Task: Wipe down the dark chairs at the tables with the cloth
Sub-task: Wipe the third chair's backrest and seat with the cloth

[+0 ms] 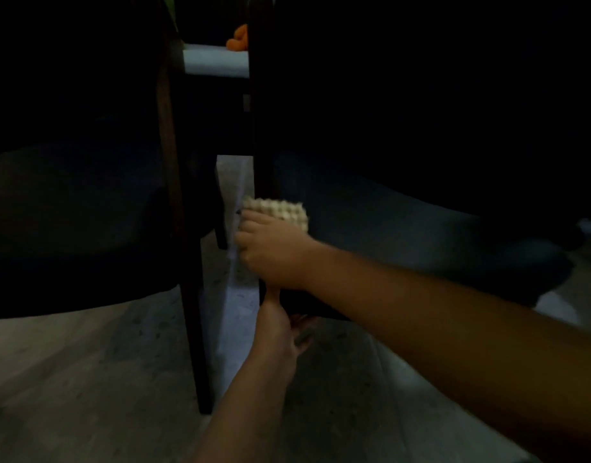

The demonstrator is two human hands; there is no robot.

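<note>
Grey speckled floor (87, 379), pale table edge (214, 61) beyond, small orange object (238, 38) on it

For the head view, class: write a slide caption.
Right hand presses waffle cloth against dark chair leg; left hand steadies below.

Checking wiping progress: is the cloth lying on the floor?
No, the right hand grips the cream waffle cloth against the dark chair's leg.

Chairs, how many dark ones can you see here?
2: one chair on the left, another chair on the right, where the right hand holds the cloth. Darkness may hide others.
</note>
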